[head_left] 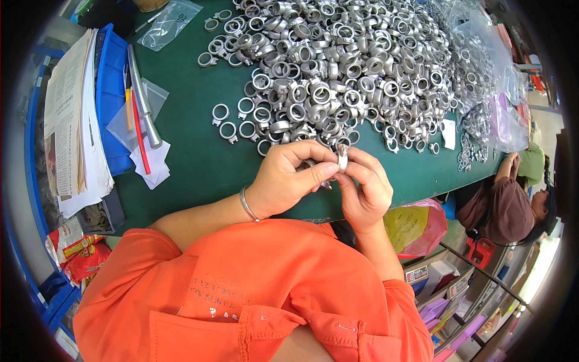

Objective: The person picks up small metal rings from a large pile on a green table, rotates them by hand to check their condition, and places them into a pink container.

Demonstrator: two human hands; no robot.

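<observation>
A silver metal ring (342, 159) is pinched upright between the fingertips of both hands, near the table's front edge. My left hand (288, 178) grips it from the left with thumb and index finger. Parts of more grey metal show behind and under the left fingers, mostly hidden. My right hand (365, 188) closes on the same ring from the right, with thumb and fingers pressed together. Just beyond my hands spreads a big heap of like metal rings (362, 66), many with a small lug on the side. Several loose rings (227, 130) lie at its left edge.
The green table (181, 111) carries a ring-sizing stick (143, 99), a red pen (142, 145) and clear plastic bags (170, 24). At left stand a blue tray (113, 90) and stacked papers (69, 120). Another person (506, 208) sits at far right, beside smaller metal parts (473, 151).
</observation>
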